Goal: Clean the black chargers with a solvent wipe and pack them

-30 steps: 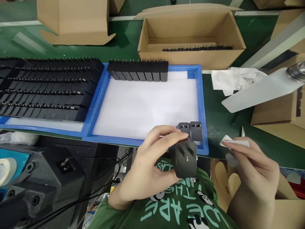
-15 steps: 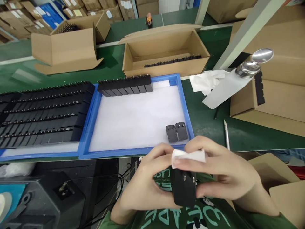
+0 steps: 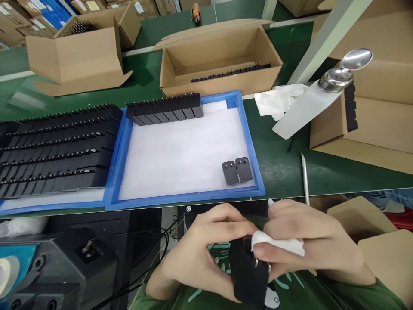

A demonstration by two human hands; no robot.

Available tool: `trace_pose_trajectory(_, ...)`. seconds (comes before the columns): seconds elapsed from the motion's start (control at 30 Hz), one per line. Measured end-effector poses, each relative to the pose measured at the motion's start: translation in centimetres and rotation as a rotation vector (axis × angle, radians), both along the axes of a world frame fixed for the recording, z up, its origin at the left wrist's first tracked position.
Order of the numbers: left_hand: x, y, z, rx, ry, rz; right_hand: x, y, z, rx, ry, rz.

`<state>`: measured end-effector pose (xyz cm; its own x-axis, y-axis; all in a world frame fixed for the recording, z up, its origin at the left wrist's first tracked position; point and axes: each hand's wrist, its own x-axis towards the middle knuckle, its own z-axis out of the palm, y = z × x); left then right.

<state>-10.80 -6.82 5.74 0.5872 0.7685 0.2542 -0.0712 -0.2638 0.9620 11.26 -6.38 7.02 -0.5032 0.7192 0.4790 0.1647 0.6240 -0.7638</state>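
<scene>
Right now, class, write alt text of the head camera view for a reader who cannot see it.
The left hand holds a black plug adapter while the right hand presses a white wipe against it. Beyond, a blue-rimmed tray holds a row of black adapters and two separate ones, near an open cardboard box.

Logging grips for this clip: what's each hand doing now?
Left hand: holding a black plug adapter.
Right hand: pinching a white wipe.
</scene>
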Motion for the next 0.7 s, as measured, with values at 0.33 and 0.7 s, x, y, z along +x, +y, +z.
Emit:
trace_pose_trajectory(0.33,-0.1,-0.1,0.2,-0.014,-0.009,-0.068,0.4,0.2,0.8,-0.019,-0.181,0.231)
trace_pose_trajectory(0.7,-0.4,0.1,-0.8,0.099,-0.012,0.006,1.8,-0.8,1.1,-0.007,-0.071,-0.02)
